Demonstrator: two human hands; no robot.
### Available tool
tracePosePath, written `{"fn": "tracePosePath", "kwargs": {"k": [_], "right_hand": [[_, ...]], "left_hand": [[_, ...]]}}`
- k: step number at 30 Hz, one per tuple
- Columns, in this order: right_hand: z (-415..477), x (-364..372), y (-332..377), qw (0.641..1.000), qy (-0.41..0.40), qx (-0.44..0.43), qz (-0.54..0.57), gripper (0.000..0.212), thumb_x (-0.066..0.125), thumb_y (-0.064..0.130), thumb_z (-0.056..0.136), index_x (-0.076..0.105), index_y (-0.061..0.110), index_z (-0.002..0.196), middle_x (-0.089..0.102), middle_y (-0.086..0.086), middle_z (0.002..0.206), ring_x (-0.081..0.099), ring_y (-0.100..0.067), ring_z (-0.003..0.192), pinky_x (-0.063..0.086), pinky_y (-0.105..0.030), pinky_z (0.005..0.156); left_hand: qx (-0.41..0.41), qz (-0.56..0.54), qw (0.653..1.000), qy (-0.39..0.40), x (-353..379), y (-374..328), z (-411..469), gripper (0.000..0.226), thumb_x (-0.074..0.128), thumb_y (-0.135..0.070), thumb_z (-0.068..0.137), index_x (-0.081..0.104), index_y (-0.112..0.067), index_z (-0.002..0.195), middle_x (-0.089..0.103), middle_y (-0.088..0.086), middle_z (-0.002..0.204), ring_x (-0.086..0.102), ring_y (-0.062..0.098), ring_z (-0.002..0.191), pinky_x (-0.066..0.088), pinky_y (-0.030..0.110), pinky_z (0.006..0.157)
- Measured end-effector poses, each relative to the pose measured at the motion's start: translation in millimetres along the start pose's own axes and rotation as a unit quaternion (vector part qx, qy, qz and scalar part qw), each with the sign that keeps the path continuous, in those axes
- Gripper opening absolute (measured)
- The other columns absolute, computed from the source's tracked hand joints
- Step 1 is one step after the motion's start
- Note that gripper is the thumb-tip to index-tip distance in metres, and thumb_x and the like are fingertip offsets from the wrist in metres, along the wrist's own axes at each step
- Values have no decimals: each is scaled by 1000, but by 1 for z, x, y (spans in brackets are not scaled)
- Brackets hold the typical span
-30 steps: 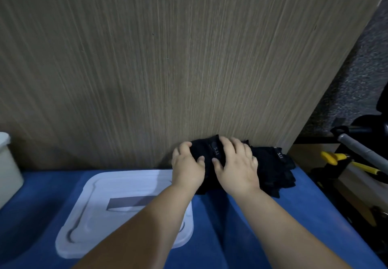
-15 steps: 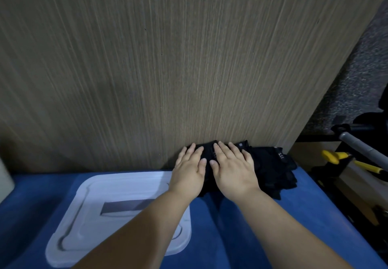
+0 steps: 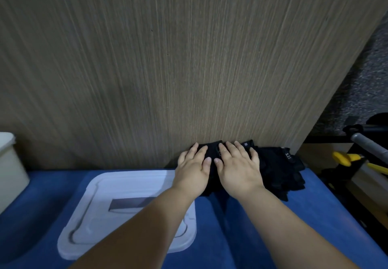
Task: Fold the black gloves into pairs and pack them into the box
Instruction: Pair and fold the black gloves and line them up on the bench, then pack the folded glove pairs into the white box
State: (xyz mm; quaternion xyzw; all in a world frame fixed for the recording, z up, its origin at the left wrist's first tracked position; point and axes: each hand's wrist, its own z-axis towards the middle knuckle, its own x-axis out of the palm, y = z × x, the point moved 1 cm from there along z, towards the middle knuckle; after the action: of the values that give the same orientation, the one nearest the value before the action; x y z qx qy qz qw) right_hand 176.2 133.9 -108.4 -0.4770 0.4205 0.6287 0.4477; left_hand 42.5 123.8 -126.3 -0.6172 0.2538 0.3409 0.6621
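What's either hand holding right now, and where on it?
Nothing gripped. Left hand and right hand lie flat, fingers extended, pressing down on top of the black gloves.

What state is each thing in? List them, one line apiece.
Left hand: flat, palm down on the glove, fingers spread.
Right hand: flat, pressing the same glove.
Pressed black glove: flattened under both hands, against the wood panel.
Loose black gloves: heaped, unfolded, to the right.
White lid: off, lying flat on the blue surface.
White box: only its edge shows; contents hidden.
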Motion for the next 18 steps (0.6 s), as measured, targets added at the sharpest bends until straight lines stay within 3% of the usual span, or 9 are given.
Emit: {"fn": "tracePosePath", "kwargs": {"k": [5, 8, 14, 18], "right_hand": [[-1, -14, 3, 1000, -28, 1, 10, 54, 18, 49, 101, 20, 31, 152, 18, 3, 160, 4, -15, 149, -3, -47, 117], [-8, -23, 9, 999, -51, -4, 10, 60, 8, 53, 96, 23, 33, 151, 22, 3, 159, 7, -15, 148, -2, -47, 116], [-25, -44, 29, 998, -57, -9, 2, 52, 19, 48, 101, 26, 32, 150, 21, 3, 159, 4, -16, 148, -1, -49, 117], [-37, -57, 50, 998, -57, -12, 11, 51, 23, 45, 101, 28, 30, 149, 22, 3, 159, 5, -15, 148, 2, -48, 116]], "left_hand": [[-5, 5, 1000, -2, -17, -4, -10, 47, 28, -37, 103, 25, -30, 150, 11, -11, 159, 7, 18, 144, 9, 30, 117], [-9, 9, 1000, -6, -29, -3, -18, 48, 28, -35, 103, 26, -26, 150, 17, -7, 159, 11, 17, 144, 8, 28, 117], [4, 28, 1000, -6, -58, -9, -44, 48, 28, -31, 104, 26, -16, 150, 26, 0, 157, 17, 12, 144, 5, 23, 115], [-11, 11, 1000, -9, -76, -8, -66, 48, 29, -33, 104, 28, -18, 149, 29, -1, 155, 19, 18, 143, 13, 28, 115]]}}
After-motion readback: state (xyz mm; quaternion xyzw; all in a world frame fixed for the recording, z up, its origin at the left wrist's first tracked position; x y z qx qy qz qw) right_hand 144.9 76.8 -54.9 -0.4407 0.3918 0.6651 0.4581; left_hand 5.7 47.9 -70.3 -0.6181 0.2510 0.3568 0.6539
